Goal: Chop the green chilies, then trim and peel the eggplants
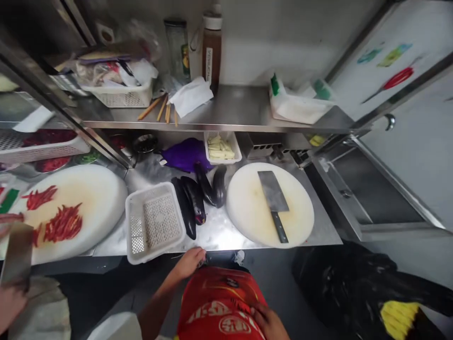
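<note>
My left hand [191, 262] hangs at the counter's front edge, fingers loosely bent and nothing visible in it. Fingers apart, my right hand [267, 321] rests against the red apron [221, 295]. Above my left hand stands a white perforated plastic basket [132, 236] with nothing inside. Several dark eggplants [193, 193] lie side by side to its right. A cleaver [274, 191] with a black handle lies flat on the round white cutting board [240, 203], its handle toward me; neither hand touches it.
At left, a co-worker's hand [12, 302] grips another cleaver [17, 252] beside cut red chillies [65, 223] on a second board [102, 198]. Behind the eggplants are a purple bag [186, 153] and a basket of pale strips [221, 148]. A steel shelf [237, 108] overhangs the counter.
</note>
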{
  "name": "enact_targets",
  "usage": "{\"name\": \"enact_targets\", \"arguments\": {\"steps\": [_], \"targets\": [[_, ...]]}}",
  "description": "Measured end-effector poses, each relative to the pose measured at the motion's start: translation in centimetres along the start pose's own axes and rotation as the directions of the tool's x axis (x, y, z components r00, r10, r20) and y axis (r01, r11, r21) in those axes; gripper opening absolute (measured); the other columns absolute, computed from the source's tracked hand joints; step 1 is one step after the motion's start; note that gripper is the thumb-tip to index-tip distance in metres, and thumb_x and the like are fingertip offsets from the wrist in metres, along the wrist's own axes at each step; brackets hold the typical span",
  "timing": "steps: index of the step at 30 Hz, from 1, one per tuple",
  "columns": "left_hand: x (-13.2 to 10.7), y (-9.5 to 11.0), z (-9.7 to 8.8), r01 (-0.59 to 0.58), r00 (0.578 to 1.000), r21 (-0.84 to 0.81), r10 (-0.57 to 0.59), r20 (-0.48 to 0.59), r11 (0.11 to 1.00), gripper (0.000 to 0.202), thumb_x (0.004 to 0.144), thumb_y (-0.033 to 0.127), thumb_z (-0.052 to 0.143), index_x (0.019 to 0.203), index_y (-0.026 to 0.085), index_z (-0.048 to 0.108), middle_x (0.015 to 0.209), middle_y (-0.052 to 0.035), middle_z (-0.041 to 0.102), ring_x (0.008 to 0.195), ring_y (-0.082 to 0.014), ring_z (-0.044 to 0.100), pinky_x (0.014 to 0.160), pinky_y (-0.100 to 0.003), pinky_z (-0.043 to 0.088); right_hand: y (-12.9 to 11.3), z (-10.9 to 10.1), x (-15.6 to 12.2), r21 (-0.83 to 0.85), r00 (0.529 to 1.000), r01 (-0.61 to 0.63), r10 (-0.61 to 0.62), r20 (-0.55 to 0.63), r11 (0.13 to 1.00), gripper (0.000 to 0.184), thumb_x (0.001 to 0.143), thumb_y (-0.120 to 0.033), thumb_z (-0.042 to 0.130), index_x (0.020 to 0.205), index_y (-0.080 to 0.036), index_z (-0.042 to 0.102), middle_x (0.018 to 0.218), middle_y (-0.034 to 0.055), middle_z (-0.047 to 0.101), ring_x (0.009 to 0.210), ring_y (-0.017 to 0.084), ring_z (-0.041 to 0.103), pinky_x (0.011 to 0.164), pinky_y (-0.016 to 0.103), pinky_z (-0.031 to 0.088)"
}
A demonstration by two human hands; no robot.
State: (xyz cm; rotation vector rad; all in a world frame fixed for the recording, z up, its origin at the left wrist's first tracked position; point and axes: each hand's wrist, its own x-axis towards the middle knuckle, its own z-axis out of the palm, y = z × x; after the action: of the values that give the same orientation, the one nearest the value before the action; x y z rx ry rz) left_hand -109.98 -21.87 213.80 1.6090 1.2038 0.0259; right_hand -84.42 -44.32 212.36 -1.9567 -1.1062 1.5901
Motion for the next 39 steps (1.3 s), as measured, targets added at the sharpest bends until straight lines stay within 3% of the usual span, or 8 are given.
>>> {"name": "enact_targets", "arguments": {"steps": [5,8,14,21,27,32,35,39], "targets": [[3.4,2.2,-1.4,0.009,0.992,0.02,-0.007,-0.123,1.0,0.043,0.083,0.055,0.05,0.106,0.022,0.065,0.068,-0.0017,0.058,0.071,-0.0248,0.06,0.077,-0.04,0.05,1.9,-2.4,1.4,0.071,0.999,0.035,-0.033,-0.025,0.997,0.063,0.085,-0.07,0.041,0.106,-0.024,0.077,0.114,0.0106,0.075,0.111,0.036,0.067,0.102,0.049,0.05],[5.8,4.4,0.0,0.05,0.963,-0.011,-0.051,-0.266,0.999,0.043,0.08,0.049,0.057,0.11,0.018,0.064,0.075,-0.0032,0.063,0.073,-0.0223,0.062,0.076,-0.037,0.05,4.3,-4.8,1.5,0.114,0.997,0.026,-0.017,-0.077,0.993,0.068,0.084,-0.072,0.042,0.11,-0.019,0.076,0.117,0.0135,0.073,0.113,0.036,0.066,0.103,0.048,0.049],[7.5,11.0,9.0,-0.002,0.951,-0.093,-0.026,-0.308,0.996,0.027,0.082,0.041,0.06,0.095,0.019,0.068,0.096,-0.0093,0.074,0.093,-0.0244,0.069,0.088,-0.038,0.052,9.8,-9.8,0.4,0.196,0.984,0.043,-0.007,-0.18,0.98,0.063,0.084,-0.071,0.044,0.106,-0.02,0.076,0.113,0.0123,0.074,0.109,0.034,0.068,0.1,0.045,0.051],[8.6,17.6,17.6,-0.099,0.92,-0.166,0.026,-0.391,0.981,0.035,0.087,0.05,0.056,0.095,0.018,0.069,0.09,-0.0075,0.074,0.084,-0.0215,0.07,0.083,-0.035,0.055,14.4,-18.1,-1.6,0.181,0.966,0.028,0.02,-0.259,0.983,0.052,0.087,-0.061,0.043,0.101,-0.022,0.074,0.106,0.0101,0.076,0.1,0.032,0.07,0.092,0.043,0.054],[12.7,21.6,20.7,-0.006,0.908,-0.199,-0.078,-0.411,0.98,0.034,0.083,0.033,0.063,0.113,0.017,0.064,0.118,-0.0121,0.071,0.104,-0.0234,0.068,0.087,-0.035,0.055,7.6,-23.1,3.1,-0.011,0.933,0.26,-0.254,-0.254,0.965,0.032,0.097,-0.045,0.045,0.105,-0.027,0.07,0.106,0.0042,0.073,0.099,0.027,0.067,0.093,0.039,0.052],[15.2,24.2,22.2,0.053,0.929,-0.443,-0.207,-0.306,0.895,0.039,0.083,0.046,0.063,0.106,0.014,0.063,0.104,-0.0132,0.073,0.092,-0.0241,0.07,0.083,-0.038,0.056,-0.8,-24.8,10.2,-0.386,0.846,0.364,-0.474,-0.243,0.848,0.048,0.096,-0.026,0.053,0.142,-0.013,0.05,0.126,0.0178,0.06,0.114,0.032,0.055,0.101,0.045,0.046],[15.9,24.9,21.9,-0.001,0.949,-0.496,-0.156,-0.274,0.868,0.041,0.082,0.053,0.063,0.099,0.015,0.067,0.098,-0.0112,0.074,0.095,-0.0245,0.069,0.086,-0.038,0.054,-2.5,-25.9,12.5,-0.559,0.858,0.32,-0.485,-0.171,0.765,0.062,0.096,-0.028,0.057,0.152,-0.009,0.037,0.124,0.0212,0.056,0.11,0.033,0.054,0.097,0.045,0.048],[17.2,24.9,19.8,-0.03,0.859,-0.462,-0.214,-0.466,0.886,0.038,0.078,0.052,0.065,0.09,0.016,0.07,0.098,-0.0108,0.074,0.096,-0.0247,0.068,0.086,-0.037,0.053,-2.4,-28.5,13.7,-0.655,0.911,0.245,-0.401,-0.098,0.715,0.075,0.088,-0.015,0.058,0.157,-0.01,0.029,0.122,0.0204,0.055,0.11,0.032,0.055,0.098,0.042,0.047]]}}
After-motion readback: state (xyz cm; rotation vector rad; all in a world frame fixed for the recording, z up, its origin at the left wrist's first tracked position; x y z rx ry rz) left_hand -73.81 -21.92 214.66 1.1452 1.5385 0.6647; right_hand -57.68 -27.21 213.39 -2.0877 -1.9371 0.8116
